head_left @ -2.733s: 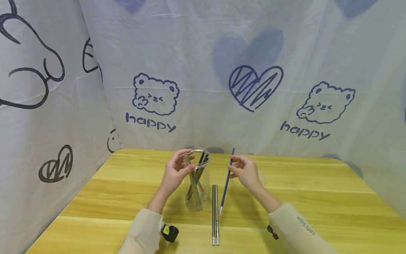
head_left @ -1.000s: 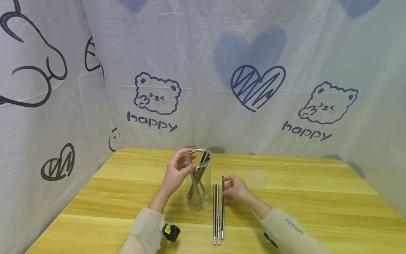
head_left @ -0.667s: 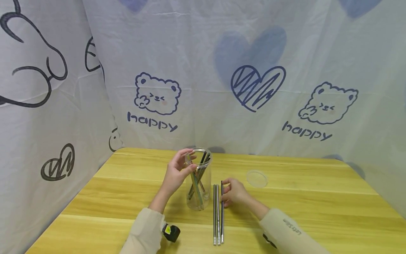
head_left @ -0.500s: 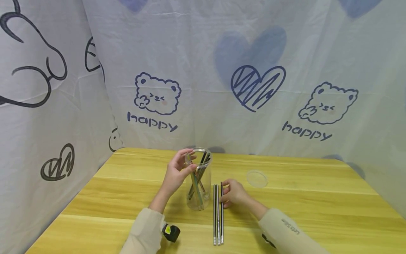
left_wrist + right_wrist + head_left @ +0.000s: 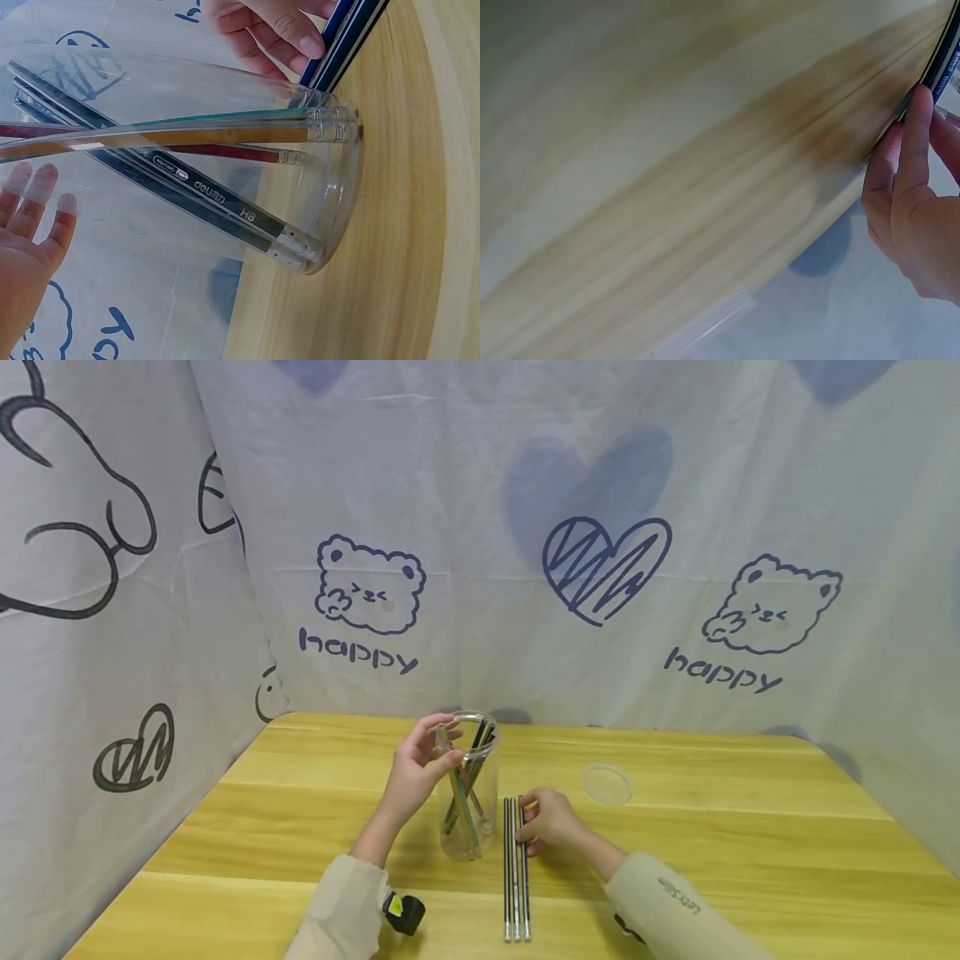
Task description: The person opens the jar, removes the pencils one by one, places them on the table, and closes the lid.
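Note:
In the head view my left hand (image 5: 415, 768) grips the rim of a tall clear jar (image 5: 489, 785) standing upright on the table. Several pencils lean inside it; the left wrist view shows black pencils (image 5: 217, 196), a yellow one (image 5: 225, 136) and a dark red one (image 5: 251, 153), with their ferrule ends at the jar's bottom. To the right of the jar, my right hand (image 5: 552, 823) pinches a blue pencil (image 5: 526, 897) near its far end. That pencil lies on the table beside two dark striped pencils (image 5: 507, 885), all roughly parallel, with their silver ends nearly level.
A clear round lid (image 5: 607, 784) lies flat behind my right hand. The wooden table (image 5: 712, 843) meets a white printed cloth (image 5: 480, 610) at its back edge, and another cloth side hangs at the left.
My right hand has lowered the blue pencil to the table and slid it left, close against the two other pencils. The left hand has kept its grip on the jar.

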The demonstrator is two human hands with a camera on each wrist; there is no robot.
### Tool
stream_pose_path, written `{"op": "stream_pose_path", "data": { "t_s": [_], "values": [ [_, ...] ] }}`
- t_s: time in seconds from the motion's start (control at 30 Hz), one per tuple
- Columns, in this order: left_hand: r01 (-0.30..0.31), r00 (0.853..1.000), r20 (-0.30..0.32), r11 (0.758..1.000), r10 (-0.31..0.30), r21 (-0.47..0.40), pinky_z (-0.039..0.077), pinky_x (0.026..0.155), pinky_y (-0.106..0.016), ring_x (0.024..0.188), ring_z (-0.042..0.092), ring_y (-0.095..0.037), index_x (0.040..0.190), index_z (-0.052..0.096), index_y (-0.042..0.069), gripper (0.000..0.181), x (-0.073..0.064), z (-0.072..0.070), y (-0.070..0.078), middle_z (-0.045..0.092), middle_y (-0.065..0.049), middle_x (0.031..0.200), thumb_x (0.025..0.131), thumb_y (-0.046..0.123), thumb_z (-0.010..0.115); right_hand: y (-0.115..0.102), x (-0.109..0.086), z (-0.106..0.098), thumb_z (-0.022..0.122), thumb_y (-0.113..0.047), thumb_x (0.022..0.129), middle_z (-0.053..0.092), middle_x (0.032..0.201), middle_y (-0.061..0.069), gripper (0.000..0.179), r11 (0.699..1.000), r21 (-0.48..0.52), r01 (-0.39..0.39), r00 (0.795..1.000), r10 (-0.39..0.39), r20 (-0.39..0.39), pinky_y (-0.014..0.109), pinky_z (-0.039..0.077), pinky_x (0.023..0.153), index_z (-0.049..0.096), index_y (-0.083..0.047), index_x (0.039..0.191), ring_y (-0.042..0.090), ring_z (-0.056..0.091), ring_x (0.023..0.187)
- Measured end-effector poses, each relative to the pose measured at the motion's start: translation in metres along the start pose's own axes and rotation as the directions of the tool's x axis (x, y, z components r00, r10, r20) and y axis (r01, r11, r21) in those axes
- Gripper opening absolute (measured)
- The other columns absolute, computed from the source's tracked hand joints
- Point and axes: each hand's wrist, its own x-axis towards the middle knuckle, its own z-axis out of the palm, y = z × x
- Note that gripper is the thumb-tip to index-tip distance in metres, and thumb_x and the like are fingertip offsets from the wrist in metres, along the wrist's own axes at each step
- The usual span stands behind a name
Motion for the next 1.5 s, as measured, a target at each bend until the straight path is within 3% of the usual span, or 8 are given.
{"op": "stream_pose_path", "data": {
  "t_s": [0.63,0.9,1.13,1.33,1.5],
  "values": [
    [-0.003,1.0,-0.011,1.0,0.003,0.0,0.047,0.081,-0.032,0.102,0.055,-0.014,0.119,0.043,-0.008,0.046,0.001,0.001,0.0,0.049,-0.027,0.118,0.079,0.0,0.063,0.002,0.003,-0.001,0.065,0.021,0.064,0.047,0.079,0.015,0.041,0.999,-0.02,0.034,0.999,-0.034,0.013,0.03,0.052,0.047,0.05,0.017,0.102,0.019,0.055,0.053],
    [0.001,1.0,-0.011,1.0,-0.001,0.011,0.047,0.081,-0.033,0.102,0.054,-0.014,0.119,0.044,-0.007,0.045,0.002,0.001,0.0,0.049,-0.026,0.119,0.079,0.0,0.063,-0.001,0.001,-0.005,0.067,0.008,0.071,0.053,0.081,0.015,0.037,0.996,-0.081,0.034,0.999,-0.035,-0.009,0.029,0.052,0.047,0.051,0.016,0.103,0.021,0.058,0.059],
    [0.0,1.0,-0.005,1.0,0.0,0.004,0.047,0.081,-0.033,0.104,0.053,-0.023,0.119,0.044,-0.006,0.046,0.001,0.0,-0.001,0.05,-0.025,0.118,0.079,0.004,0.064,-0.003,0.0,-0.005,0.067,0.004,0.073,0.055,0.083,0.017,0.036,0.996,-0.09,0.028,0.999,-0.03,-0.014,0.03,0.052,0.048,0.052,0.017,0.102,0.022,0.059,0.059],
    [-0.006,1.0,-0.001,1.0,0.006,0.002,0.047,0.081,-0.033,0.104,0.054,-0.02,0.119,0.044,-0.006,0.046,0.001,-0.001,-0.002,0.05,-0.025,0.118,0.079,0.005,0.064,-0.006,-0.001,-0.006,0.067,0.0,0.075,0.057,0.084,0.016,0.032,0.993,-0.11,0.037,0.999,-0.04,-0.027,0.03,0.052,0.05,0.053,0.015,0.099,0.022,0.059,0.062],
    [-0.003,1.0,-0.002,1.0,0.003,-0.001,0.047,0.081,-0.034,0.105,0.052,-0.028,0.119,0.044,-0.005,0.047,0.001,-0.001,-0.003,0.05,-0.025,0.118,0.079,0.007,0.065,-0.012,0.001,-0.009,0.066,-0.002,0.076,0.057,0.08,0.013,0.03,0.99,-0.133,0.055,0.997,-0.062,-0.044,0.03,0.051,0.048,0.055,0.013,0.1,0.021,0.057,0.055]
  ]
}}
